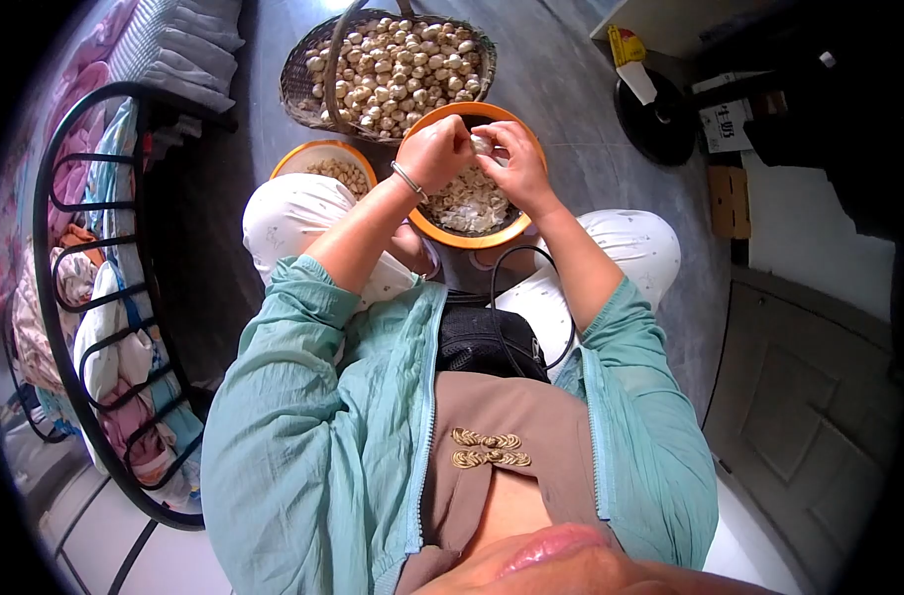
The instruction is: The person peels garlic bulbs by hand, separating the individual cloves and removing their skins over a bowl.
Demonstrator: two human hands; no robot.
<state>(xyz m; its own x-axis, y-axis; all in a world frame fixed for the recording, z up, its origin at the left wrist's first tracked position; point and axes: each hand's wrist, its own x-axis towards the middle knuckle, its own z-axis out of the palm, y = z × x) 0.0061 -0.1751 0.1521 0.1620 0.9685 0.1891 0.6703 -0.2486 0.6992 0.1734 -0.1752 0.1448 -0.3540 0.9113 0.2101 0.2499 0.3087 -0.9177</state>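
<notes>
A pale garlic bulb [483, 146] is held between my two hands, over an orange-rimmed basin [435, 235]. My left hand [436, 154], with a bracelet at the wrist, is closed with its fingertips at the bulb's left side. On the other side my right hand [517, 167] pinches the bulb between thumb and fingers. Beneath them, papery garlic skins [469, 203] fill much of the basin. To the left, a smaller orange-rimmed bowl [298, 157] contains peeled garlic cloves [341, 176]. My fingers partly cover the bulb.
Just beyond the basin stands a handled wicker basket [295, 87] piled with garlic bulbs [402, 69]. A black metal bed frame [44, 213] with clothes and bedding is on the left. On the right are a round black base [654, 134], a cardboard box [730, 201] and a grey door [799, 397].
</notes>
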